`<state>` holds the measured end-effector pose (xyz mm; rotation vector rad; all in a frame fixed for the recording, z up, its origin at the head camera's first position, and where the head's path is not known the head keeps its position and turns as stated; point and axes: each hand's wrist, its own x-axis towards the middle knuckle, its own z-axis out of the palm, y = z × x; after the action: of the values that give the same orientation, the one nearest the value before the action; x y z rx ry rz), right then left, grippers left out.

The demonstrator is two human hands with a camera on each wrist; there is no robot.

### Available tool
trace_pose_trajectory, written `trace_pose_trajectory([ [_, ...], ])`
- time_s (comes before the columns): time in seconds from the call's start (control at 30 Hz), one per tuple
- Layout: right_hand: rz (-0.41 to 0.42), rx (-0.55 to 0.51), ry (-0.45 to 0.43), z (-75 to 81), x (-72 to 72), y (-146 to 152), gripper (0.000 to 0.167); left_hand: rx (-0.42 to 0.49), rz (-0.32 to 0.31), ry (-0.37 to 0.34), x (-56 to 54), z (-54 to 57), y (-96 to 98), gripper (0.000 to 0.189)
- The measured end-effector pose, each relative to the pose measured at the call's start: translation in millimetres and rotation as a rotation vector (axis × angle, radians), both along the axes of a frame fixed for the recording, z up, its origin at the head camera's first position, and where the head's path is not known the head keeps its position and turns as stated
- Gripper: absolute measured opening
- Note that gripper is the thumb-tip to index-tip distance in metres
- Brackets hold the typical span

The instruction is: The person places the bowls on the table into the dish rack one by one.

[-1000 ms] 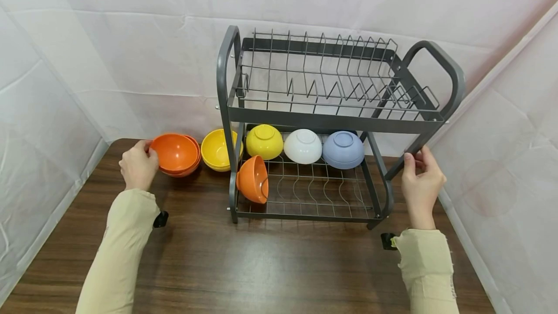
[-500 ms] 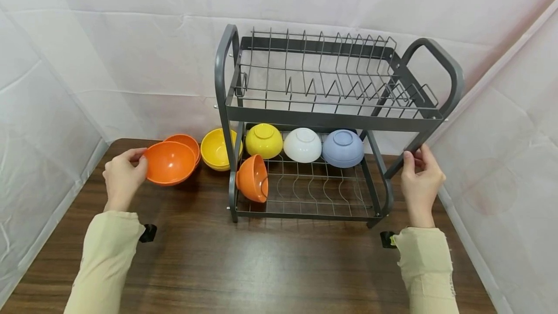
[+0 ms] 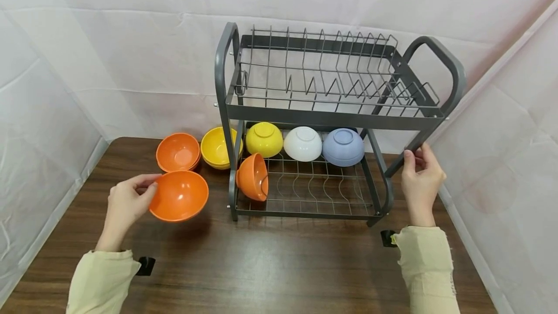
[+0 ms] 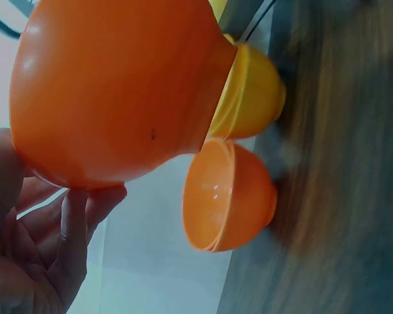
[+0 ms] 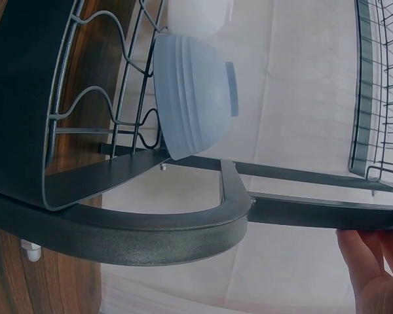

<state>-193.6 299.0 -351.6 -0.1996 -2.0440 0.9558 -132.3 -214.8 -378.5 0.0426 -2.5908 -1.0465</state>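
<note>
My left hand point(image 3: 131, 202) pinches the rim of an orange bowl point(image 3: 179, 196), held above the table with its opening up. In the left wrist view the underside of this orange bowl point(image 4: 118, 85) fills much of the frame, thumb and fingers at its rim. Behind it stand stacked orange bowls point(image 3: 178, 151) and, beside them, stacked yellow bowls point(image 3: 215, 147). At the far right my right hand point(image 3: 420, 183) grips the side post of the grey two-tier dish rack point(image 3: 335, 119); the right wrist view shows the fingers point(image 5: 360, 261) at that bar.
On the rack's lower tier, an upside-down yellow bowl point(image 3: 264, 139), white bowl point(image 3: 302, 144) and light blue bowl point(image 3: 343, 147) line the back. An orange bowl point(image 3: 253, 177) leans on its side at the front left. The wooden table point(image 3: 270, 265) extends before the rack; white sheeting surrounds it.
My left hand has lifted the orange bowl off the orange stack and brought it nearer, then slightly right. The right hand stays on the rack post.
</note>
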Motion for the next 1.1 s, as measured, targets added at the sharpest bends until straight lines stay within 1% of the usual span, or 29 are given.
trace_pose_trajectory([
  [0.1,-0.003,0.001,-0.002,0.6,0.3,0.3,0.018,0.016,-0.032,-0.013,6.2,-3.3,8.5,0.021],
  [0.2,-0.002,-0.006,-0.005,1.2,0.9,0.4,0.018,0.018,-0.050,-0.025,12.3,-6.6,17.3,0.019],
  [0.43,-0.008,-0.004,0.001,1.9,0.9,1.3,0.018,0.025,-0.106,-0.065,22.4,-13.9,40.2,0.019],
  [0.63,-0.013,-0.005,0.000,-0.1,0.0,2.4,0.016,0.048,-0.130,-0.099,30.3,-22.0,58.6,0.019],
  [0.77,-0.009,-0.010,0.002,-0.2,0.6,2.4,0.016,0.068,-0.152,-0.097,34.3,-25.8,69.1,0.018],
  [1.0,0.000,-0.009,0.006,1.2,0.9,0.0,0.018,0.101,-0.191,-0.053,42.1,-29.5,87.0,0.019],
  [1.1,0.010,-0.006,0.003,-0.1,0.7,-1.9,0.019,0.129,-0.196,-0.059,44.5,-31.2,94.6,0.019],
])
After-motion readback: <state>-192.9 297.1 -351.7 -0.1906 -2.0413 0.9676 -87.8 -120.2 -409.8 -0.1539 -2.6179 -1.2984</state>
